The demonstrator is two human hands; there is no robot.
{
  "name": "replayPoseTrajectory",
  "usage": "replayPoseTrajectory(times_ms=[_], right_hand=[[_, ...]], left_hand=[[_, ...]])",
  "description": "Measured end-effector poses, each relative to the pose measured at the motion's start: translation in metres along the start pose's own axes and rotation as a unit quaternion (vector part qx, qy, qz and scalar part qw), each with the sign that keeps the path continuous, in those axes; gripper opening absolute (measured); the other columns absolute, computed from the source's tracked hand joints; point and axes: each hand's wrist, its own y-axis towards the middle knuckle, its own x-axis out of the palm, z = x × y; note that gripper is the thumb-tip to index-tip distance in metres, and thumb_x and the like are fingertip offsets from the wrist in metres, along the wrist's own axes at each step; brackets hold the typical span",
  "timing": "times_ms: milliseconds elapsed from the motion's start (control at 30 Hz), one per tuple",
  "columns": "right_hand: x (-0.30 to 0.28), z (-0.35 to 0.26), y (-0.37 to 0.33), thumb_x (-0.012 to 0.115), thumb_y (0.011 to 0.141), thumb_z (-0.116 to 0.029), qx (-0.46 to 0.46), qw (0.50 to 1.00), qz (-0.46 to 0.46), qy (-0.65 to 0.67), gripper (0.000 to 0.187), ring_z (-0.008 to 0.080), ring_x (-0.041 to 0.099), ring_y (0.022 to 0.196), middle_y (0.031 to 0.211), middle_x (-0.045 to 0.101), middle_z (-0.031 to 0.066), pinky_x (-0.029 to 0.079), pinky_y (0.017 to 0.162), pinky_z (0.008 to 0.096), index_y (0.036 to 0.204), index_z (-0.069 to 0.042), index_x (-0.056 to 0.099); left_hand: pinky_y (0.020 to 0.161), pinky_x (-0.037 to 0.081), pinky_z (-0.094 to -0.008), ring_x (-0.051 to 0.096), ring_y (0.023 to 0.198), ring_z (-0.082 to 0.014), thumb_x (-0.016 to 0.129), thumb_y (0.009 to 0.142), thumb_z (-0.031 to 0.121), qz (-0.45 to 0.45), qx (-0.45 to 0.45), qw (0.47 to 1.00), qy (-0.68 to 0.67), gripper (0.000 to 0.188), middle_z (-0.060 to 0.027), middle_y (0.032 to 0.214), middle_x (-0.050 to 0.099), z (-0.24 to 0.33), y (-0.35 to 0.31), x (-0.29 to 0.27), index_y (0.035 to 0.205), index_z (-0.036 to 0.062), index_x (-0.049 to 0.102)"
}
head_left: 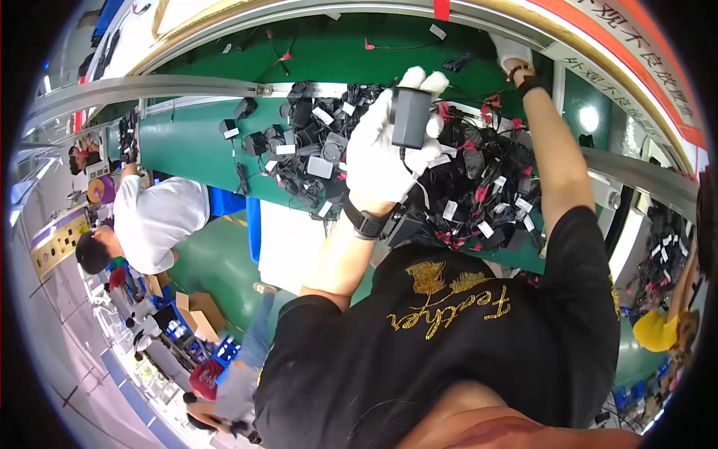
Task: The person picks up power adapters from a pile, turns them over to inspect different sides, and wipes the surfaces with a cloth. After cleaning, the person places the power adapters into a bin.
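My left hand (378,161), in a white glove, is raised over the bench with its fingers wrapped round a black power adapter (410,117). A thin cable hangs from the adapter's lower end. Beneath the hand lies a big heap of black adapters and coiled cables (467,168), many with white labels and some with red tags. My right hand (512,51), also gloved, is stretched out to the far right of the green bench top (344,52). Its fingertips are hidden at the metal rail, so its grip does not show.
A metal rail (202,84) crosses the bench. Several loose adapters (245,108) lie left of the heap. Red-tagged cables (284,56) are on the far strip. A person in a white shirt (168,217) works at left. An open cardboard box (200,314) stands on the floor.
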Motion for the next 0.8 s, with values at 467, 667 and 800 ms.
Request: replayPoseTrajectory(times_ms=[467,667,800], right_hand=[[-0.208,-0.147,-0.296,0.038,0.098,-0.033,-0.004,0.323,-0.202,0.924,0.044,0.0141,0.047,0.062,0.11,0.055,0.0156,0.035,0.043,0.0235,0.127,0.0,0.042],[-0.238,-0.155,-0.345,0.052,0.089,-0.019,0.019,0.414,-0.102,0.904,0.058,0.0165,0.049,0.062,0.11,0.052,0.0166,0.039,0.045,0.0247,0.139,-0.005,0.027],[-0.237,-0.151,-0.362,0.049,0.078,0.009,0.013,0.447,-0.034,0.894,0.078,0.0159,0.056,0.07,0.111,0.051,0.0132,0.046,0.048,0.0254,0.145,-0.012,0.017]], left_hand=[[0.063,0.044,-0.0275,0.053,0.089,-0.0201,0.048,0.094,0.039,-0.035,0.02,0.978,0.204,0.055,-0.0116,0.111,0.053,-0.055,-0.039,0.022,0.138,0.0085,0.035],[0.066,0.047,-0.0289,0.058,0.086,-0.0213,0.057,0.089,0.026,-0.048,0.09,0.947,0.303,0.061,-0.0167,0.106,0.056,-0.088,-0.06,0.044,0.139,0.0043,0.029],[0.065,0.049,-0.0298,0.058,0.081,-0.021,0.055,0.091,0.024,-0.04,0.076,0.946,0.313,0.059,-0.0165,0.103,0.057,-0.104,-0.07,0.054,0.139,0.0051,0.028]])
